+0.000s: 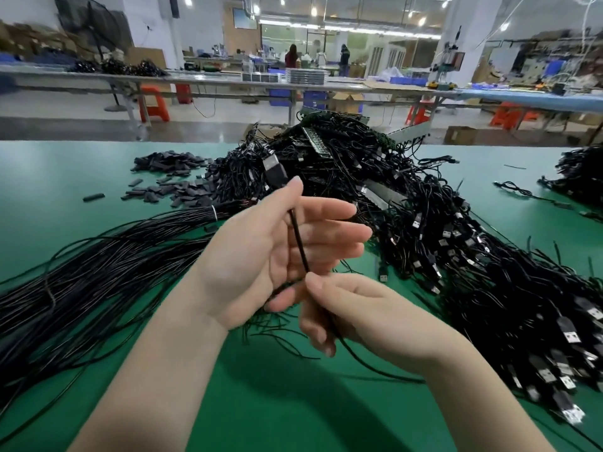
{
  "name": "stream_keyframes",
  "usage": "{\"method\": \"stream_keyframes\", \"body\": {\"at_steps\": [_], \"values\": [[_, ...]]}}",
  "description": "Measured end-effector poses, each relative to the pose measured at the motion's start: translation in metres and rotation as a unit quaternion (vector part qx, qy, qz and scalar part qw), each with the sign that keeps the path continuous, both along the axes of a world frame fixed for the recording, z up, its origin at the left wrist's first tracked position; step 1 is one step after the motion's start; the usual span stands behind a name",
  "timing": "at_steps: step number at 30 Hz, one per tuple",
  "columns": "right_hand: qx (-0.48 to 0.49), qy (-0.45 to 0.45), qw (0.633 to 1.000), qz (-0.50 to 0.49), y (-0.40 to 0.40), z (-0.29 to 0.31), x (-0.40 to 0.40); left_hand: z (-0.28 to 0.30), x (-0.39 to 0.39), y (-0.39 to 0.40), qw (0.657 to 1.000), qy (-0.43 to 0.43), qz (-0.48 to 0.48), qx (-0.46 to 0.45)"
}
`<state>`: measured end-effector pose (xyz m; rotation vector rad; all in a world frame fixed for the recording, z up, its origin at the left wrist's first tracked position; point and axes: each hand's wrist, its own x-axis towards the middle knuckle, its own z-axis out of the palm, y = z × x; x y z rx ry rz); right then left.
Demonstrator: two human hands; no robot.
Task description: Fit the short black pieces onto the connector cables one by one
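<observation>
One black connector cable (299, 243) stands nearly upright between my hands above the green table (261, 402). Its black USB plug (274, 169) sticks up above my left thumb. My left hand (261, 252) faces palm toward me, with the thumb pinching the cable just below the plug against the outstretched fingers. My right hand (368, 318) pinches the same cable lower down, and the rest of the cable trails off beneath it to the right. A loose heap of short black pieces (169, 181) lies on the table at the far left.
A tied bundle of black cables (98, 265) fans across the left side. A big tangle of cables and strips (342, 158) fills the middle back. Many USB-ended cables (509, 305) spread down the right. Another cable heap (584, 174) sits at the far right edge.
</observation>
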<state>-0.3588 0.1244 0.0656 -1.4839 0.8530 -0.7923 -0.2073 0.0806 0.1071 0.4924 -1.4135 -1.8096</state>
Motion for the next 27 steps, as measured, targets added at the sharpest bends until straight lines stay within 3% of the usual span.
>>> {"method": "stream_keyframes", "body": {"at_steps": [3, 6, 9, 11, 13, 16, 18, 22, 27], "values": [[0.043, 0.1, 0.993, 0.032, -0.004, -0.008, -0.011, 0.007, 0.005, 0.004, 0.998, 0.028, -0.041, 0.035], [0.009, 0.176, 0.982, -0.065, -0.007, -0.008, -0.027, 0.008, 0.009, 0.006, 0.982, 0.024, -0.182, 0.035], [-0.023, 0.159, 0.971, -0.176, -0.005, 0.004, -0.042, -0.001, 0.008, 0.005, 0.951, -0.128, -0.283, 0.0], [-0.044, 0.132, 0.969, -0.206, 0.002, 0.017, -0.044, -0.01, 0.001, 0.003, 0.923, -0.275, -0.264, -0.041], [-0.062, 0.101, 0.968, -0.222, 0.01, 0.029, -0.042, -0.017, -0.007, 0.001, 0.915, -0.353, -0.187, -0.063], [-0.107, 0.056, 0.968, -0.221, 0.02, 0.038, -0.031, -0.02, -0.012, -0.001, 0.973, -0.228, -0.042, -0.016], [-0.115, 0.026, 0.975, -0.187, 0.022, 0.036, -0.023, -0.015, -0.008, -0.004, 0.992, -0.125, -0.003, 0.017], [-0.023, -0.012, 0.999, -0.047, 0.011, 0.013, -0.009, -0.001, 0.0, -0.003, 0.997, 0.007, -0.038, 0.064], [0.082, 0.041, 0.996, -0.003, -0.006, -0.013, -0.01, 0.004, 0.006, 0.001, 0.999, 0.035, -0.037, 0.019]]}}
